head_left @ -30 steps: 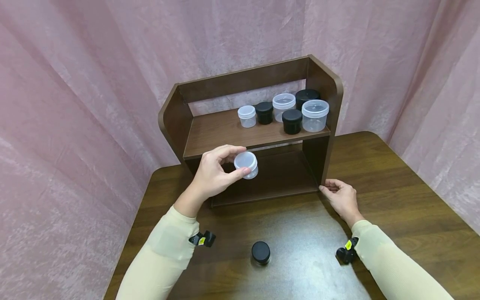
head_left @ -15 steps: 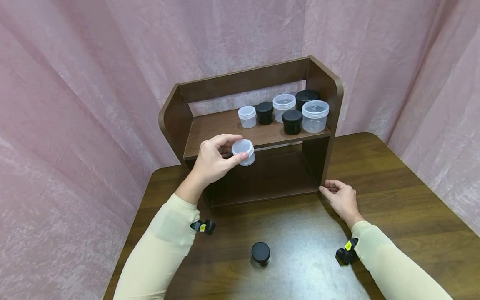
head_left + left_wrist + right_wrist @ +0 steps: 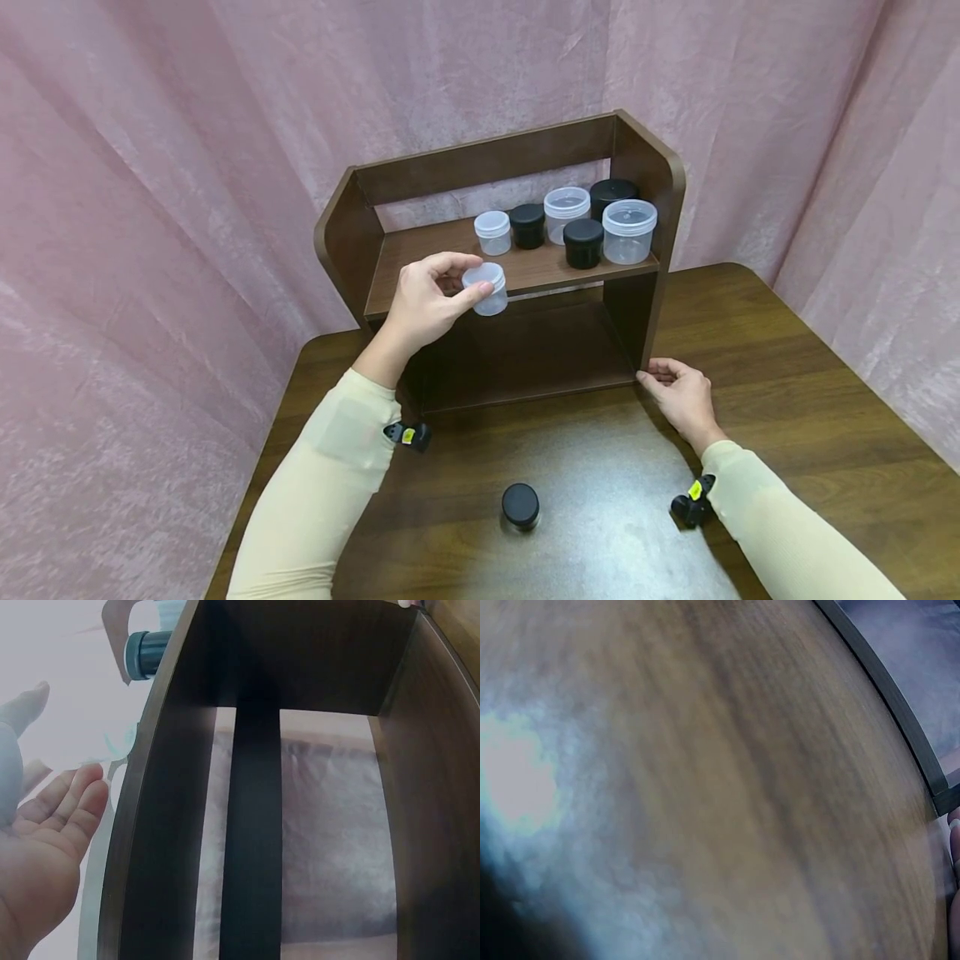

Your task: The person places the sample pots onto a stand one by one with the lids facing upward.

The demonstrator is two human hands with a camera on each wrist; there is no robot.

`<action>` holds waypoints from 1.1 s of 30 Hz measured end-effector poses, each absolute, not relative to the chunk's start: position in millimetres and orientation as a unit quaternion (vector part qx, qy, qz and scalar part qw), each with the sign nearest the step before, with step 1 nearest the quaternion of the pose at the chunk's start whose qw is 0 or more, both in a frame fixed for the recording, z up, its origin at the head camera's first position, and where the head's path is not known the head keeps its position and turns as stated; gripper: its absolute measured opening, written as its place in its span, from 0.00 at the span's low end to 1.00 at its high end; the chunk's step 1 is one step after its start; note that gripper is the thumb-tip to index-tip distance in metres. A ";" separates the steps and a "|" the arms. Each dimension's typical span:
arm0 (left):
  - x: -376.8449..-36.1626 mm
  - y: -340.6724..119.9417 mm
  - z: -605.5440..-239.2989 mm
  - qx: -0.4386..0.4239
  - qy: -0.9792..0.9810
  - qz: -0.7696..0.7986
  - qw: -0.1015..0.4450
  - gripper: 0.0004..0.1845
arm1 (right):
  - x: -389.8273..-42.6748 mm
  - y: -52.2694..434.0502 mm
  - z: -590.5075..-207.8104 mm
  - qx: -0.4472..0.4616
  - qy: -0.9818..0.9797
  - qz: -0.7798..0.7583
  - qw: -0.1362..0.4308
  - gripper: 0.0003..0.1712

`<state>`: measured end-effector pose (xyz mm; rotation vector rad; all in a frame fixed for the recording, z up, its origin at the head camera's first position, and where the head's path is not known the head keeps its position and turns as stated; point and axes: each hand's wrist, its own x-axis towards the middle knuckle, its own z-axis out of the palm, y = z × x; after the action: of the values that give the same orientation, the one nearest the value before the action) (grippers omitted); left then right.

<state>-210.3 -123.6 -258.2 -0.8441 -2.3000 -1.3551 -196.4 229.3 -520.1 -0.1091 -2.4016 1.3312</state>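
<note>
My left hand (image 3: 471,278) pinches a small clear jar (image 3: 489,293) with a clear lid between thumb and fingers, holding it in the air just in front of the upper board of a dark wooden shelf (image 3: 352,242). In the left wrist view my palm (image 3: 41,847) shows beside the shelf's side panel (image 3: 157,825). My right hand (image 3: 654,379) rests on the table (image 3: 787,367), its relaxed fingertips touching the shelf's lower right corner. A small black jar (image 3: 521,505) stands on the table between my arms.
Several clear and black lidded jars crowd the upper board's right half, among them a large clear jar (image 3: 628,231) and a black jar (image 3: 583,242). The board's left half and the lower compartment hold nothing. Pink curtain hangs behind and on both sides.
My left hand has raised the clear jar from the level of the lower compartment to the upper board's front edge. The right hand and the black jar have stayed put.
</note>
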 end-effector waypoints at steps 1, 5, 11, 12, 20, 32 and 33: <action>-212.2 -123.6 -258.6 -0.298 -0.808 -0.478 0.171 0.18 | -196.5 229.3 -520.0 -0.039 -0.857 0.475 0.196 0.19; -219.0 -121.6 -258.7 -0.296 -0.809 -0.474 0.182 0.18 | -196.5 229.0 -519.8 -0.039 -0.857 0.475 0.197 0.18; -230.0 -114.4 -258.4 -0.285 -0.820 -0.460 0.188 0.18 | -195.9 228.7 -519.6 -0.039 -0.857 0.476 0.195 0.18; -231.7 -113.2 -258.4 -0.283 -0.821 -0.458 0.190 0.18 | -195.7 228.6 -519.4 -0.040 -0.856 0.476 0.195 0.18; -243.7 -103.9 -258.6 -0.279 -0.826 -0.447 0.200 0.19 | -196.6 228.9 -518.6 -0.038 -0.856 0.478 0.195 0.18; -251.8 -93.2 -256.0 -0.255 -0.837 -0.453 0.170 0.20 | -196.8 230.5 -520.2 -0.038 -0.860 0.475 0.181 0.21; -252.2 -91.8 -256.1 -0.253 -0.838 -0.453 0.168 0.20 | -196.7 230.6 -520.4 -0.039 -0.860 0.476 0.181 0.21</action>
<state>-252.2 -91.8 -256.1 -0.7195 -2.3833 -1.2884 -196.7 230.6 -520.4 -0.1094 -2.4296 1.3436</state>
